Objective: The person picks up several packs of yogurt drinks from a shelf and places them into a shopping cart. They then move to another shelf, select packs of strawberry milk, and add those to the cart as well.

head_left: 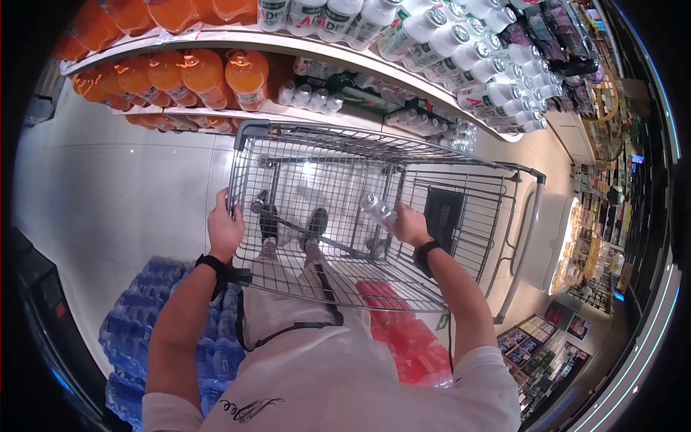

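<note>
My left hand [225,227] is closed around the wire edge at the left end of a shopping cart [317,173]. Over the cart's basket, my right hand [412,225] is closed on a clear-wrapped pack of silver-topped cans [378,209]. At least two round tops show; my fingers hide the rest of the pack. The wire floor of the basket shows beneath it, with my shoes visible through the mesh. A dark panel [442,216] sits at the handle end, right of my right hand.
Ahead, shelves carry orange drink bottles [247,78] and white-and-green cans [425,32]. Blue-wrapped bottle packs [144,317] are stacked at my lower left, red-wrapped packs [407,335] at my lower right. The cart's handle [529,230] points right, near a white display case [551,241].
</note>
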`<state>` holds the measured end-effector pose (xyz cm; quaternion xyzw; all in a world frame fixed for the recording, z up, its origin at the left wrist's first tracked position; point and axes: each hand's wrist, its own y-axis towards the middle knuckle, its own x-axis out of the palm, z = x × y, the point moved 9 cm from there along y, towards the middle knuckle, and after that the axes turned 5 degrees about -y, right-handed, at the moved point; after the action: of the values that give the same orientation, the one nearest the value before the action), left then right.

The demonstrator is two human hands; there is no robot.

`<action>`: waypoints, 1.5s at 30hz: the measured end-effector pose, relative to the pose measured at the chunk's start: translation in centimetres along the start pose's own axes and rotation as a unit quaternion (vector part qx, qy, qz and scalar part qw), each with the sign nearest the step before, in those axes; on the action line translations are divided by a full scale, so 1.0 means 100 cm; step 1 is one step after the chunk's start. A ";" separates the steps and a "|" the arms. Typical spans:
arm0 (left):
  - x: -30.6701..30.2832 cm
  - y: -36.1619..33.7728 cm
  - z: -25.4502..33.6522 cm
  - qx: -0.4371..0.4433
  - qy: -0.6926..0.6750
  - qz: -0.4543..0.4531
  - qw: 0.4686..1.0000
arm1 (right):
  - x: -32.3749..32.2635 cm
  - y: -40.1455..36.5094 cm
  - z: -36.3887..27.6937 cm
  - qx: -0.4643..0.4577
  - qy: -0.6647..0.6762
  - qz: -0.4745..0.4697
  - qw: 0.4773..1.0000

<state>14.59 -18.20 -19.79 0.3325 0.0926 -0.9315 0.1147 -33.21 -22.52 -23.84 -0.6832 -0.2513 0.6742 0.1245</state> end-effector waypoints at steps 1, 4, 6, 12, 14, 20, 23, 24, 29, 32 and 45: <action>-0.004 -0.001 0.008 0.028 -0.015 0.029 0.999 | 0.007 0.009 0.006 -0.016 -0.018 -0.009 1.000; 0.000 -0.008 0.022 0.018 0.075 0.010 0.997 | 0.020 0.036 0.019 -0.067 -0.024 -0.035 0.997; 0.005 -0.009 0.020 0.021 0.091 0.004 0.996 | 0.024 0.058 0.023 -0.128 -0.050 0.002 0.991; 0.009 -0.008 0.014 -0.033 0.145 0.002 0.989 | 0.010 0.098 0.019 -0.293 -0.103 0.151 0.938; 0.008 -0.008 0.006 -0.038 0.151 -0.001 0.988 | -0.001 0.100 0.014 -0.296 -0.103 0.139 0.939; 0.009 -0.008 0.004 -0.076 0.163 0.000 0.984 | 0.000 0.111 0.036 -0.309 -0.113 0.207 0.921; 0.008 -0.008 -0.002 -0.085 0.183 0.001 0.979 | 0.015 0.123 0.054 -0.264 -0.133 0.273 0.916; 0.008 -0.008 -0.002 -0.078 0.179 0.005 0.981 | 0.020 0.125 0.060 -0.243 -0.142 0.291 0.914; 0.009 -0.008 0.001 -0.050 0.158 0.009 0.986 | 0.034 0.142 0.107 -0.092 -0.109 0.246 0.959; 0.010 -0.006 0.004 -0.045 0.160 0.009 0.986 | 0.043 0.152 0.110 -0.070 -0.115 0.174 0.975; 0.007 -0.002 0.007 -0.056 0.146 0.011 0.988 | 0.022 0.125 0.078 -0.006 -0.036 0.260 0.965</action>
<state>13.58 -18.33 -19.71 0.4590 0.1573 -0.8649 0.1284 -38.76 -33.27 -32.54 -0.7014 -0.0736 0.7057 -0.0685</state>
